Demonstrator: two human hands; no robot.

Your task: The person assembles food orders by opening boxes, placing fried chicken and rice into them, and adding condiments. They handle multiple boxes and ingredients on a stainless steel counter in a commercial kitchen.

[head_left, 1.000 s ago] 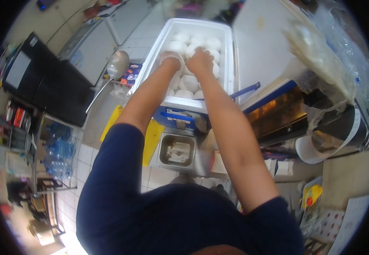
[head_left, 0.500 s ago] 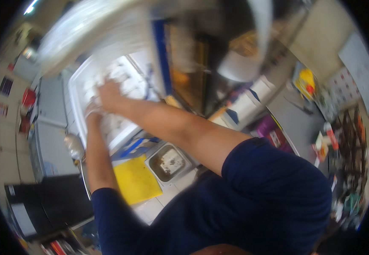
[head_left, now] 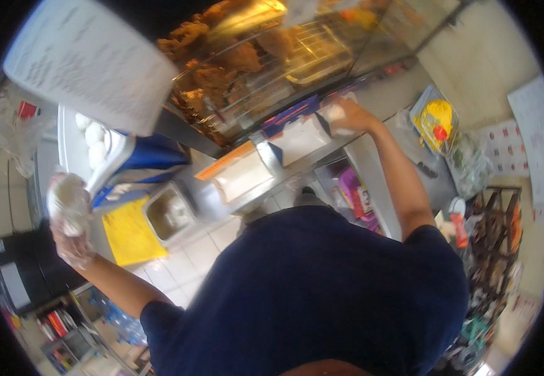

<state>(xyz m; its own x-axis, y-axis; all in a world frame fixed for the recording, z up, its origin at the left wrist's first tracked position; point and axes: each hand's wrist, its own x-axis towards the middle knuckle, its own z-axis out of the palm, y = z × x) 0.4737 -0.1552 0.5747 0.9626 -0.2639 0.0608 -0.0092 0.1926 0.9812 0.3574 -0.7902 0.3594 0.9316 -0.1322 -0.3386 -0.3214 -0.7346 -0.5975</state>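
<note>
My left hand [head_left: 71,241], in a clear plastic glove, is raised at the left and closed round a rounded white wrapped bundle [head_left: 69,200]. Similar white bundles [head_left: 96,143] lie in a white insulated tub [head_left: 113,153] just beyond it. My bare right hand [head_left: 352,116] reaches far forward to the counter by the glass display case. It touches white paper-like material at the end of a row of boxes holding white sheets [head_left: 303,139]; blur hides whether its fingers grip any of it.
Fried pieces [head_left: 240,57] sit inside the display case ahead. Near the tub are a yellow board [head_left: 131,233] and a steel pan [head_left: 168,213]. A printed sheet [head_left: 90,62] hangs at the upper left. On the right counter stands a tray with yellow contents [head_left: 436,122].
Both hands were together in the tub. The left has come out with a white bundle, and the right has swung across to the boxes. My view has turned right.
</note>
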